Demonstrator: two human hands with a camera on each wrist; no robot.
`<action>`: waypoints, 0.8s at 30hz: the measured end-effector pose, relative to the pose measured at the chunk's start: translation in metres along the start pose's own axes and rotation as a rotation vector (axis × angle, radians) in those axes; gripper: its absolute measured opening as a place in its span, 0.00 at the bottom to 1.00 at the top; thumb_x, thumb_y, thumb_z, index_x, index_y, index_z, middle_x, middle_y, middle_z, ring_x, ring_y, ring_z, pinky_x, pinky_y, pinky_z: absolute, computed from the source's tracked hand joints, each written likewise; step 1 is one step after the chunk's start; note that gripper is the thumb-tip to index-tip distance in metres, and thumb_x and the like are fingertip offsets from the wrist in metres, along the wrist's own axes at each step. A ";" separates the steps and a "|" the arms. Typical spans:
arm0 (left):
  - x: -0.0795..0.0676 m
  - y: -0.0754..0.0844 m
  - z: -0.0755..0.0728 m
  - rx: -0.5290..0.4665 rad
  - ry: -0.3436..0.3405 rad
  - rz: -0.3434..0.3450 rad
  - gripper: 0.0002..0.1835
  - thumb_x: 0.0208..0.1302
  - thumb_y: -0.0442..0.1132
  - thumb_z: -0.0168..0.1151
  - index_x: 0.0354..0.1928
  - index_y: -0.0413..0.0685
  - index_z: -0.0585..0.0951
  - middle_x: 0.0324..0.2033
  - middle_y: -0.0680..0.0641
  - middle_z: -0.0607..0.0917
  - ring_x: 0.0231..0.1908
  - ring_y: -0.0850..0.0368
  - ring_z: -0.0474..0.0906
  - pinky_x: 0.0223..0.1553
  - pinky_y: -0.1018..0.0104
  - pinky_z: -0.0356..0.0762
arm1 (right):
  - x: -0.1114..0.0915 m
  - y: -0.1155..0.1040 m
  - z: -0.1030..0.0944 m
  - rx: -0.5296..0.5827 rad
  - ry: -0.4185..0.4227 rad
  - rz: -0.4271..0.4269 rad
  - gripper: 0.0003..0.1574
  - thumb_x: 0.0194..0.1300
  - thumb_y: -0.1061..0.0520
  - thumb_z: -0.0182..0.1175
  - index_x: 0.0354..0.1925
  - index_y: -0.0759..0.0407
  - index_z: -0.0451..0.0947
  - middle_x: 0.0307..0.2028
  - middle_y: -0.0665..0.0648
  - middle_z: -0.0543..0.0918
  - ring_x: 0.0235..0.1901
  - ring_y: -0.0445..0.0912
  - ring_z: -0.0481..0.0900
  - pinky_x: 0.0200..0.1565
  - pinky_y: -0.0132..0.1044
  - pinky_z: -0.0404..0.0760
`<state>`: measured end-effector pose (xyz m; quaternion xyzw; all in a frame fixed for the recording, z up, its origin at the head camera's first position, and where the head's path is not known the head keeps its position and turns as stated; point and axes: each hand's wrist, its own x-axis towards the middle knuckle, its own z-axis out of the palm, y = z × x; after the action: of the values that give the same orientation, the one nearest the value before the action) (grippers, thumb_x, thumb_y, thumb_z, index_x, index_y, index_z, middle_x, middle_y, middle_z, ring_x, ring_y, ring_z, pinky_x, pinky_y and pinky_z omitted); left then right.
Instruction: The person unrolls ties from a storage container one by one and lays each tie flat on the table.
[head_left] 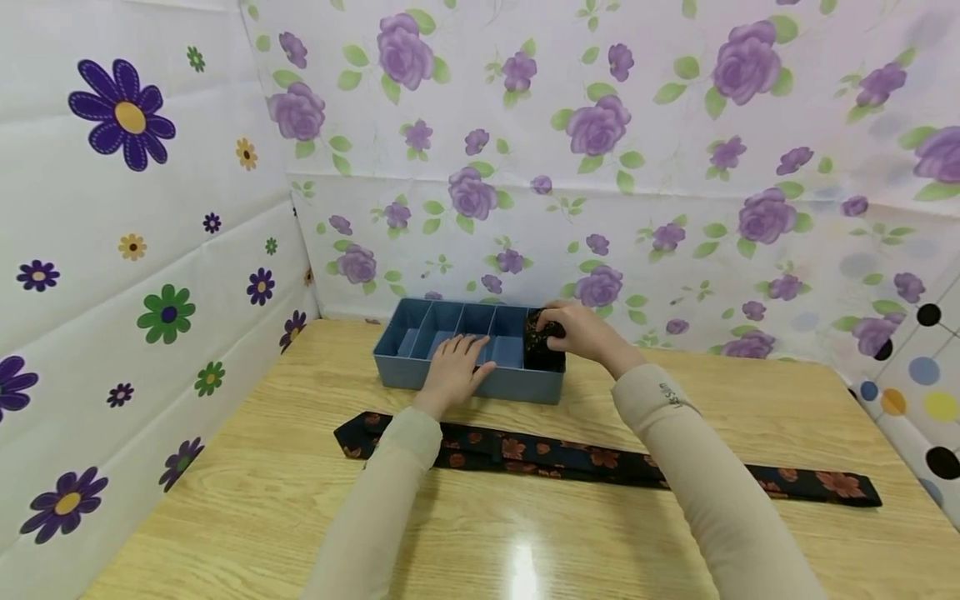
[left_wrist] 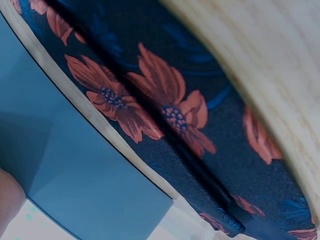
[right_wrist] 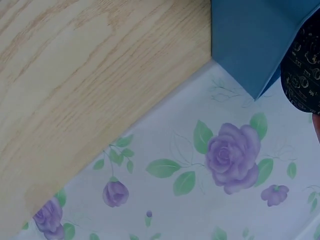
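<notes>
A blue divided box (head_left: 465, 379) stands toward the back of the table. My left hand (head_left: 452, 371) rests on its front rim, fingers spread over the middle compartments. At the box's right end, my right hand (head_left: 576, 332) pinches a rolled black tie (head_left: 542, 348) with a fine light pattern, which sits in the rightmost compartment. In the right wrist view the rounded edge of that black roll (right_wrist: 301, 72) shows above the box wall. A dark floral necktie (head_left: 555, 450) with orange flowers lies stretched across the table in front of the box, partly behind both forearms.
The wooden table (head_left: 247, 492) meets a patterned cloth wall (head_left: 480, 242) close behind the box. Another flowered cloth (head_left: 172, 392) hangs along the left side. The other compartments (head_left: 446, 321) of the box show bare blue floors where my left hand does not cover them.
</notes>
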<state>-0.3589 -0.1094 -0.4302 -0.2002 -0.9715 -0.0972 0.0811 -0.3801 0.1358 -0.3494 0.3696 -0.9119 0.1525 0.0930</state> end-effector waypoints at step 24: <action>0.000 0.000 0.000 0.012 -0.020 -0.004 0.32 0.72 0.59 0.39 0.72 0.54 0.57 0.68 0.43 0.63 0.70 0.43 0.55 0.72 0.48 0.49 | -0.030 -0.013 -0.010 0.166 0.154 0.144 0.12 0.62 0.62 0.61 0.46 0.60 0.79 0.61 0.69 0.71 0.63 0.63 0.66 0.58 0.59 0.71</action>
<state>-0.3591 -0.1092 -0.4299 -0.1989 -0.9732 -0.0897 0.0723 -0.3491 0.1495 -0.3454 0.2970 -0.9104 0.2615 0.1208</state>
